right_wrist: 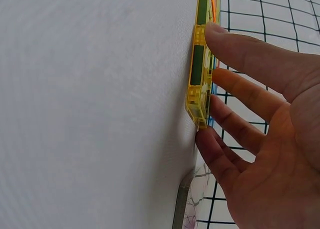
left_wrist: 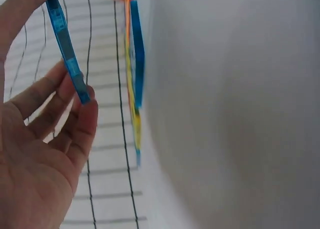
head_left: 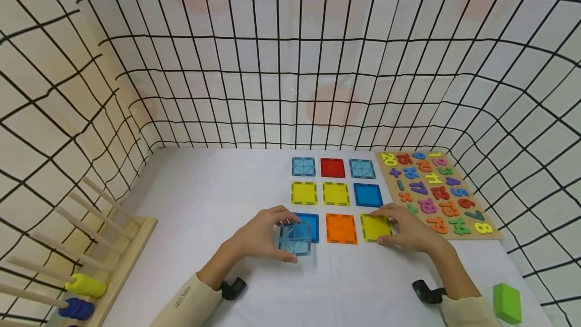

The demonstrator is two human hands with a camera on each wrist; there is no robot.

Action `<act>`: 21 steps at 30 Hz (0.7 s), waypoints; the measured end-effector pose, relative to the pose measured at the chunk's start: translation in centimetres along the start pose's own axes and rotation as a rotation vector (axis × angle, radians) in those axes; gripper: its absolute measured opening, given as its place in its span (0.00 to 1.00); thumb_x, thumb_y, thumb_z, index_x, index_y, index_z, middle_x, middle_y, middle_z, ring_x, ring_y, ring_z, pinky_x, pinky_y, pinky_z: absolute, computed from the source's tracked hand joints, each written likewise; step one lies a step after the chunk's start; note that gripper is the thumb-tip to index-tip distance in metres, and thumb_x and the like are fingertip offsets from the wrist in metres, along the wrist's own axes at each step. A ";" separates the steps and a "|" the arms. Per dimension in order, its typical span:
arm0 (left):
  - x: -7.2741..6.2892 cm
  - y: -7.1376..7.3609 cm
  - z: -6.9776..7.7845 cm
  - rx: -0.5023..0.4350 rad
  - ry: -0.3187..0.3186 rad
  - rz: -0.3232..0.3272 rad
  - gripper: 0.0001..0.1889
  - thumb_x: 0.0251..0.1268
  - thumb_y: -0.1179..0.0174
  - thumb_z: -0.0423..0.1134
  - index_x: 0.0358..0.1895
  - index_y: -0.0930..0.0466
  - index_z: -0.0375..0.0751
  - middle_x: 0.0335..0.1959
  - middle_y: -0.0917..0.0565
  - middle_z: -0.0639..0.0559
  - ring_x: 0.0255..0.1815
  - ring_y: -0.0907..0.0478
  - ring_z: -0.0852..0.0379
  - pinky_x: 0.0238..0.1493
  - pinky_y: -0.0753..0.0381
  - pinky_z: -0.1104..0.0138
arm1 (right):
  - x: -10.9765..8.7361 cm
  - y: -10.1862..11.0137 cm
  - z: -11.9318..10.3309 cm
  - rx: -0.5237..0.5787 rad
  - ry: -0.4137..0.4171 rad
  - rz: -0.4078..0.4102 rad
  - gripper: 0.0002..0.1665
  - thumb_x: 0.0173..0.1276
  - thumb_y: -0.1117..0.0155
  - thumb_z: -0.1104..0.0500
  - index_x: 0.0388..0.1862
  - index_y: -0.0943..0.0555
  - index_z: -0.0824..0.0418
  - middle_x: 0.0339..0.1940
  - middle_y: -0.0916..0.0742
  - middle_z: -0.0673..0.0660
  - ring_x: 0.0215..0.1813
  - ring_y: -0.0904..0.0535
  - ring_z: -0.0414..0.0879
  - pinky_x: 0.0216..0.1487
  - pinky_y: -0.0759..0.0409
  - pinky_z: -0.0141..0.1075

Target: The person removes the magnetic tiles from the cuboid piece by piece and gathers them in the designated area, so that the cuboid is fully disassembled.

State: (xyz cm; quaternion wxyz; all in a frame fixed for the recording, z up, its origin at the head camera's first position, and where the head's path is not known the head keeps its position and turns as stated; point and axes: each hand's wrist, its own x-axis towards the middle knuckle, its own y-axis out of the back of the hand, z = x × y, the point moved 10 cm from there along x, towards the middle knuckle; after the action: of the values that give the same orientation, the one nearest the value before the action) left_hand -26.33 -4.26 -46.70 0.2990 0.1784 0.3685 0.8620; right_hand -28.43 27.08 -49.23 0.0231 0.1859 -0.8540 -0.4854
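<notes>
My left hand (head_left: 260,236) holds a clear light-blue square magnetic tile (head_left: 295,239) by its edges, thumb at the near edge and fingers at the far one. In the left wrist view this tile (left_wrist: 69,51) is tilted and raised off the table. It overlaps a darker blue tile (head_left: 313,227) in the head view. My right hand (head_left: 410,228) grips a yellow tile (head_left: 373,229) at the right end of the front row, thumb near and fingertips far. Between the two hands lies an orange tile (head_left: 342,229).
Behind are two more rows of tiles, including a red tile (head_left: 333,168) and a blue tile (head_left: 368,195). A wooden number board (head_left: 395,185) lies right, a green block (head_left: 507,303) front right. A wooden peg rack (head_left: 131,256) stands left. Black wire mesh (head_left: 277,39) surrounds the white table (head_left: 204,191).
</notes>
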 end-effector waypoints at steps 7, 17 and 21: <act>0.0 -2.1 2.1 0.129 -0.011 -0.051 0.38 0.41 0.19 0.64 0.60 0.18 0.57 0.55 0.20 0.64 0.55 0.23 0.64 0.61 0.18 0.67 | 0.1 0.0 0.3 0.016 -0.026 -0.003 0.37 0.60 0.20 0.48 0.68 0.20 0.49 0.66 0.22 0.61 0.62 0.25 0.59 0.63 0.21 0.62; -0.3 -4.4 2.8 0.217 0.015 -0.131 0.39 0.40 0.21 0.70 0.58 0.15 0.56 0.52 0.18 0.62 0.50 0.25 0.64 0.58 0.17 0.70 | 0.0 -0.1 0.4 0.031 -0.020 0.002 0.36 0.61 0.21 0.49 0.69 0.20 0.48 0.66 0.22 0.60 0.62 0.25 0.58 0.64 0.21 0.62; -0.3 -4.7 2.9 0.238 0.031 -0.148 0.39 0.39 0.21 0.70 0.57 0.14 0.55 0.52 0.18 0.62 0.50 0.25 0.65 0.56 0.17 0.70 | 0.0 -0.1 0.4 0.034 -0.025 -0.005 0.37 0.61 0.21 0.48 0.69 0.20 0.49 0.66 0.22 0.61 0.63 0.26 0.60 0.63 0.21 0.63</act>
State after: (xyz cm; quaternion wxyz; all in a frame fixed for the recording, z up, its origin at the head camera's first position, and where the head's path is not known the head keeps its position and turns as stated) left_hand -22.74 -0.33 -48.33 0.3328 0.1715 0.4850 0.7903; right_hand -28.45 27.42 -49.52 0.0081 0.1824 -0.8619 -0.4730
